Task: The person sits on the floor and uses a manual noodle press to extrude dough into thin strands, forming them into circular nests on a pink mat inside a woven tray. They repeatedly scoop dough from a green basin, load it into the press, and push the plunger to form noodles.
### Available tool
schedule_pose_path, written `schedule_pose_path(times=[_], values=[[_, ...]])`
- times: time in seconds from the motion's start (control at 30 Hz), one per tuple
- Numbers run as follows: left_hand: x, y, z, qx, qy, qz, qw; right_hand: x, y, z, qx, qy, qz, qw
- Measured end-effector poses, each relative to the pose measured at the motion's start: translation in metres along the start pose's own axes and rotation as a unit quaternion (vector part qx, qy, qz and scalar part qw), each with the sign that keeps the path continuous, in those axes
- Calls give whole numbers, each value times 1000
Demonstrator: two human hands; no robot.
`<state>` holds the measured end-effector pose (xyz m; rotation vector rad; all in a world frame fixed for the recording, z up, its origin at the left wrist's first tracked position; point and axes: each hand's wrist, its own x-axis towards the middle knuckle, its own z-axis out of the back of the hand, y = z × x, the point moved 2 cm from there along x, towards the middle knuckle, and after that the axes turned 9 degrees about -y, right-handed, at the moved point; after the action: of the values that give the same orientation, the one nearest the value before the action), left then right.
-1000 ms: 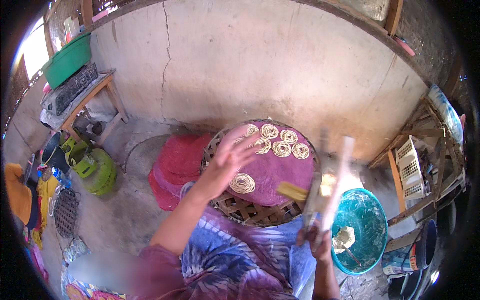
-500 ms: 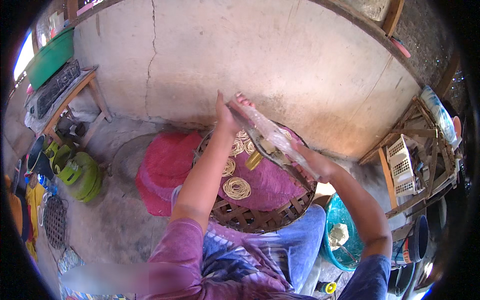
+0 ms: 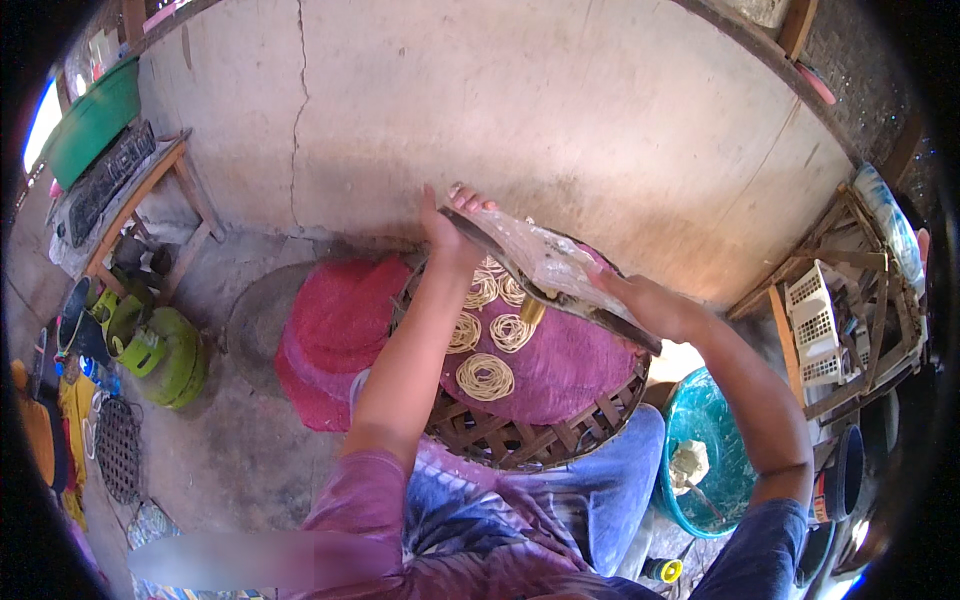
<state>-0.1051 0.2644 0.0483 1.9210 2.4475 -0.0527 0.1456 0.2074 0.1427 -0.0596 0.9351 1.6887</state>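
Note:
A hand press with long, flat handles [image 3: 560,262] is held tilted between my hands, over a round woven tray [image 3: 545,445]. My left hand [image 3: 452,228] is closed around its far left end. At the near right end, my right hand [image 3: 652,304] grips with the fingers over the pale upper bar. A brass-coloured tube [image 3: 532,311] points down from the press. Below it, on purple mesh-like cloth [image 3: 580,375], lie several flat coils of pale dough strands. One coil [image 3: 512,333] is just beneath the tube; another coil [image 3: 485,377] lies nearer me.
The tray rests at my lap, with red-pink cloth [image 3: 335,335] on its left. To my right stands a teal basin [image 3: 735,465] holding a pale dough lump [image 3: 689,466]. A green gas cylinder [image 3: 165,355] stands left, and a cracked wall [image 3: 400,120] rises behind.
A coil now shows under the brass tube, where cloth was seen before. The press has turned a little and its right end sits further right. Both hands keep their grip.

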Motion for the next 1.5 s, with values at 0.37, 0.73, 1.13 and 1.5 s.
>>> schedule_pose_path(times=[0.37, 0.73, 1.13, 1.5], values=[[-4, 10, 6, 48, 17, 24, 998, -2, -30, -9, -35, -55, 72, 995], [-55, 32, 33, 796, 74, 48, 599, 5, -85, -19, 182, -111, 124, 969], [-39, 34, 87, 832, 71, 43, 549, 12, -97, -23, 180, -197, 159, 951], [-204, -97, 53, 911, 172, -368, 68, -49, -165, -47, 464, -168, 242, 836]])
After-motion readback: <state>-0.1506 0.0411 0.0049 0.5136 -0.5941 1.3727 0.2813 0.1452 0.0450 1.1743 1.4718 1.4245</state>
